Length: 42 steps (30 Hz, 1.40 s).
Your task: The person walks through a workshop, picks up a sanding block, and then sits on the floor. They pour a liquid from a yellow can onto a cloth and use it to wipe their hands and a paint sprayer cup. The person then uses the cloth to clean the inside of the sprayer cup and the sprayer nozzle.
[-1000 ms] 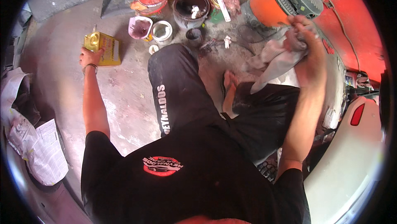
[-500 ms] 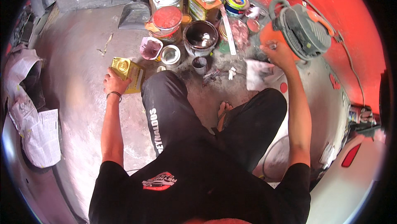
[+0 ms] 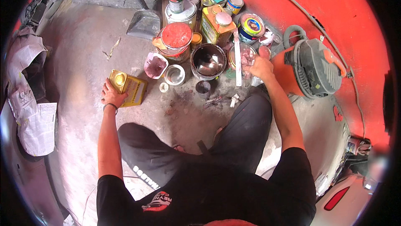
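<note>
My left hand (image 3: 112, 96) is closed around the left side of a yellow rectangular tin (image 3: 133, 90) with a round cap on top. The tin stands on the floor. My right hand (image 3: 261, 68) is at the right end of the group of cans, its fingers bent together beside a crumpled pink rag (image 3: 248, 55). What those fingers hold, if anything, is hidden. A white flat stick (image 3: 237, 61) leans just left of that hand. Left of the stick stands a dark-rimmed round pot (image 3: 208, 62), with a small dark cup (image 3: 203, 88) in front of it.
A red-lidded tub (image 3: 174, 38), an open metal can (image 3: 174, 74) and a pink-stained container (image 3: 156, 65) stand between the tin and pot. An orange and grey vacuum cleaner (image 3: 311, 67) is at right against a red wall. A dustpan (image 3: 144, 23) lies behind; papers (image 3: 39, 125) hang at left.
My right hand has moved left and slightly down, from beside the vacuum cleaner to the pink rag. My knees have shifted and the view has tilted. My left hand stays on the tin.
</note>
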Motion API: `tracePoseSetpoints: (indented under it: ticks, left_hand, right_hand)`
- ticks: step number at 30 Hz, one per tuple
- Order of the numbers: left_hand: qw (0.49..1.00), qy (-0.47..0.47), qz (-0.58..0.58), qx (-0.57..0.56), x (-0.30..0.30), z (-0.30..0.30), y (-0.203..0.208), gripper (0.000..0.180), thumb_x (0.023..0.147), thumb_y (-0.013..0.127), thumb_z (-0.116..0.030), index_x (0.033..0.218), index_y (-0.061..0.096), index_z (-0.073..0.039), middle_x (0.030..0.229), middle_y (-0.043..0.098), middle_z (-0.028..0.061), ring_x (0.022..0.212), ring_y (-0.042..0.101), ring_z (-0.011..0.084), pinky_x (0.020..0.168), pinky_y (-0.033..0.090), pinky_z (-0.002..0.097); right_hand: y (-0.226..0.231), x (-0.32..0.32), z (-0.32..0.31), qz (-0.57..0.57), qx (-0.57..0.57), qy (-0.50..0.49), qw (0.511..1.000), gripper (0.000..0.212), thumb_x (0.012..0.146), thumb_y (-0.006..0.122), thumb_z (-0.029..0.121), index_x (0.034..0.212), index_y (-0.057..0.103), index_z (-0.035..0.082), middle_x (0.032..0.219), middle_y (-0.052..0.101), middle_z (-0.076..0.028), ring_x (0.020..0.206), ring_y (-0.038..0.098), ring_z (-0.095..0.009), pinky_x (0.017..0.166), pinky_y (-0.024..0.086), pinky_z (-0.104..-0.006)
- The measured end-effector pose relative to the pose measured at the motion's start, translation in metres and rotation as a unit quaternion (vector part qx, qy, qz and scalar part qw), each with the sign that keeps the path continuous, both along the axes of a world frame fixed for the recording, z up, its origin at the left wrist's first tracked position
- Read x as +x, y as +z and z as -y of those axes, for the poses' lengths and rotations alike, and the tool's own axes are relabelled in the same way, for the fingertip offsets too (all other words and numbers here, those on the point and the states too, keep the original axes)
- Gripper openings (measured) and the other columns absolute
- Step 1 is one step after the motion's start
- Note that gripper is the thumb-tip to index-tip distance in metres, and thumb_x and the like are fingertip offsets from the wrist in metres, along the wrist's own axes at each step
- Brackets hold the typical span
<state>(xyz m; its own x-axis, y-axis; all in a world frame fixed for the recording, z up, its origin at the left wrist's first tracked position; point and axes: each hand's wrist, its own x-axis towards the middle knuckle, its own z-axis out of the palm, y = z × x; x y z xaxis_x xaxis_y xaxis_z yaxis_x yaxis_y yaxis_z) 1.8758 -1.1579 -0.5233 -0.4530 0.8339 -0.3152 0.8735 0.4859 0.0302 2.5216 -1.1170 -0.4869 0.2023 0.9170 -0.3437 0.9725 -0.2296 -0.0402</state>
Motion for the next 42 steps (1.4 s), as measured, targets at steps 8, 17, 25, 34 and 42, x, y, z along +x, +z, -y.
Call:
tracePoseSetpoints:
  ticks: [8, 17, 25, 34, 42]
  left_hand:
    - [1.000, 0.015, -0.012, 0.010, 0.023, 0.008, 0.011, 0.132, 0.067, 0.093, -0.040, 0.165, 0.007, -0.020, 0.167, 0.025, 0.0092, 0.153, 0.027, 0.0356, 0.114, 0.033, 0.0678]
    - [1.000, 0.018, -0.006, 0.025, 0.026, 0.011, 0.016, 0.131, 0.065, 0.093, -0.038, 0.165, 0.010, -0.022, 0.167, 0.028, 0.0089, 0.152, 0.031, 0.0354, 0.115, 0.033, 0.0658]
    - [0.999, 0.023, -0.003, 0.027, 0.028, 0.011, 0.012, 0.130, 0.065, 0.092, -0.041, 0.165, 0.011, -0.024, 0.167, 0.029, 0.0075, 0.153, 0.030, 0.0329, 0.115, 0.034, 0.0647]
    - [0.999, 0.021, -0.014, 0.026, 0.025, 0.015, 0.011, 0.128, 0.068, 0.091, -0.043, 0.165, 0.010, -0.025, 0.167, 0.028, 0.0070, 0.152, 0.031, 0.0331, 0.114, 0.035, 0.0655]
    - [0.999, 0.016, -0.028, 0.024, 0.023, 0.012, 0.004, 0.130, 0.068, 0.091, -0.045, 0.166, 0.008, -0.024, 0.170, 0.024, 0.0083, 0.153, 0.030, 0.0350, 0.115, 0.034, 0.0667]
  right_hand:
    - [0.044, 0.062, -0.041, -0.036, 0.024, -0.109, 0.993, 0.062, 0.070, 0.080, 0.063, 0.082, 0.080, 0.002, 0.082, 0.076, -0.020, 0.085, 0.076, -0.036, 0.075, 0.058, -0.0472]
    - [0.212, 0.111, -0.033, -0.049, 0.333, -0.067, 0.939, 0.062, 0.086, 0.074, 0.037, 0.133, 0.060, -0.002, 0.123, 0.067, -0.033, 0.119, 0.067, -0.043, 0.101, 0.051, -0.0464]
    - [0.202, 0.098, 0.044, -0.109, 0.388, -0.115, 0.908, 0.042, 0.103, 0.057, 0.031, 0.116, 0.070, -0.007, 0.099, 0.072, -0.033, 0.102, 0.071, -0.045, 0.092, 0.051, -0.0484]
    - [0.216, 0.060, 0.003, -0.446, 0.451, -0.229, 0.738, 0.048, 0.105, 0.052, 0.046, 0.096, 0.071, 0.003, 0.070, 0.060, -0.003, 0.059, 0.053, -0.011, 0.053, 0.040, -0.0295]
    - [0.262, 0.092, -0.020, -0.374, 0.493, -0.081, 0.782, 0.034, 0.101, 0.050, 0.021, 0.109, 0.073, -0.002, 0.100, 0.072, -0.008, 0.090, 0.066, -0.014, 0.080, 0.052, -0.0289]
